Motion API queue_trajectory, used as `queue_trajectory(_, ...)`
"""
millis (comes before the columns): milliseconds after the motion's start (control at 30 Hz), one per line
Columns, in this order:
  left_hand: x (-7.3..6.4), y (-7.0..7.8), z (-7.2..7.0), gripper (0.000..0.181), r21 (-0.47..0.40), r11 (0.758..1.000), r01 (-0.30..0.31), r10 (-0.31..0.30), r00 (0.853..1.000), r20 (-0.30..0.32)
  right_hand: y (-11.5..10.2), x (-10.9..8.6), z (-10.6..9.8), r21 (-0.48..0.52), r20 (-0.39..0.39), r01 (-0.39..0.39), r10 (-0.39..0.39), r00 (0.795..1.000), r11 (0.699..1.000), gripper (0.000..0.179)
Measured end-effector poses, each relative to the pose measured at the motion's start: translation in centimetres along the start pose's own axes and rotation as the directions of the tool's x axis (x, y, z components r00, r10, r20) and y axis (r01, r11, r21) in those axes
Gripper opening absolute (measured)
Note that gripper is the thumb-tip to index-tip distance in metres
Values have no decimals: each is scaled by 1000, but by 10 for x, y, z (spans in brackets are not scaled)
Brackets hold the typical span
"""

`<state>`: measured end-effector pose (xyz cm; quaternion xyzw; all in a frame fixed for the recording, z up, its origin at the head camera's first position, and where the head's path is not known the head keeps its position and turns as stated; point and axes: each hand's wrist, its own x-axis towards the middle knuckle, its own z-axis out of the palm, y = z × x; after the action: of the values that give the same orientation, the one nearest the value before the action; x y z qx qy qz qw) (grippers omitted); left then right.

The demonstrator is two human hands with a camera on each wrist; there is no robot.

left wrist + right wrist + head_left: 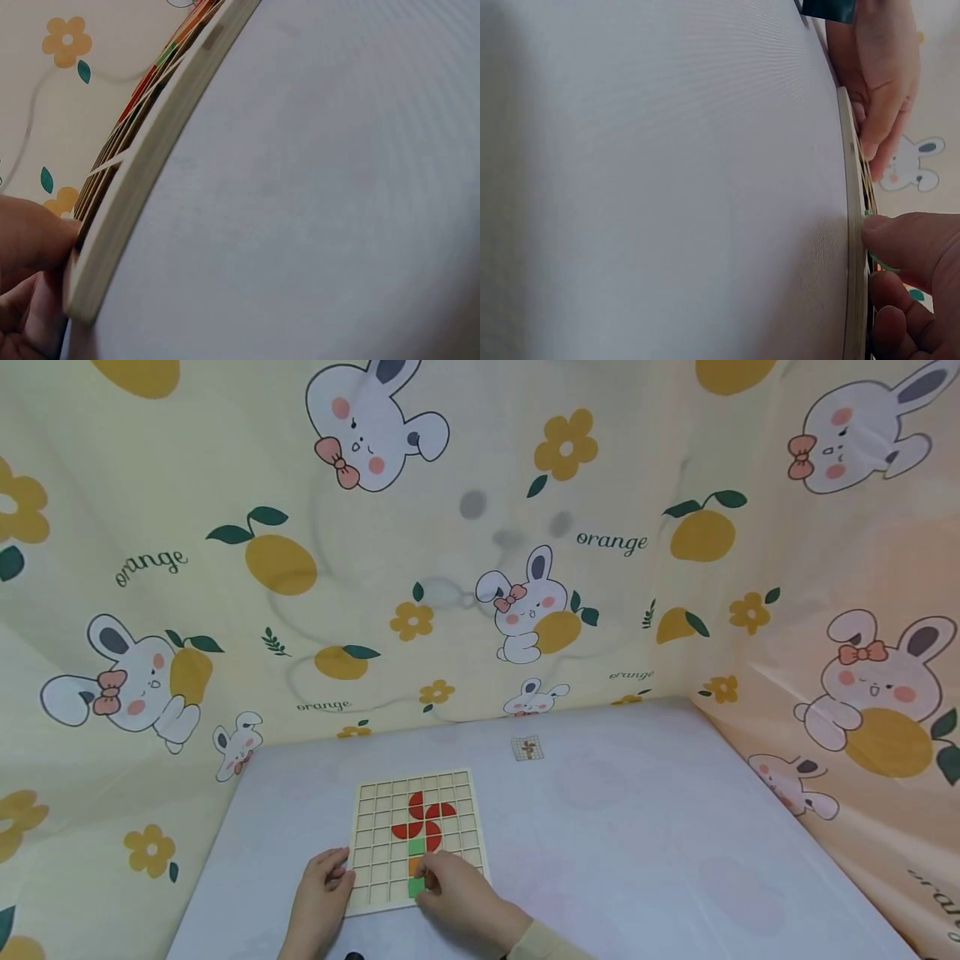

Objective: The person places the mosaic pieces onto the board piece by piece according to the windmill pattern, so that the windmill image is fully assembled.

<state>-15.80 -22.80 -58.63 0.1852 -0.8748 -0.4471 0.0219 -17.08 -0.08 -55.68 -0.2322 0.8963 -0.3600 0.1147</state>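
Observation:
A light wooden grid board [380, 843] lies on the table, its near side towards me. Four-bladed, a red pinwheel of quarter-circle pieces [443, 810] fills its middle. Below run a green square [417, 846], an orange square [413, 866] and another green square [416, 888] in one column. My left hand [318, 893] grips the board's left edge near its front corner; the left wrist view has the thumb [37, 240] on the rim. With curled fingers, my right hand [465, 897] pinches at the lowest green square, partly covering it and the orange one.
A small pattern card [527, 748] with a red pinwheel lies behind the board, to the right. A dark round object [355, 956] shows at the bottom edge. Printed curtains [480, 635] stand around the pale tabletop [637, 843].

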Motion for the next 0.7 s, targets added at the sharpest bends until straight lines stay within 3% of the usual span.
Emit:
queue_trajectory(267, 0, 0, 0, 44, 5, 1000, -10, 10, 1000, 5, 3, 1, 1, -56, -3, 31, -31, 1000, 998, 12)
queue_trajectory(700, -1, 3, -1, 44, -14, 1000, 6, -6, 1000, 11, 5, 3, 2, -23, -17, 36, -37, 999, 999, 7)
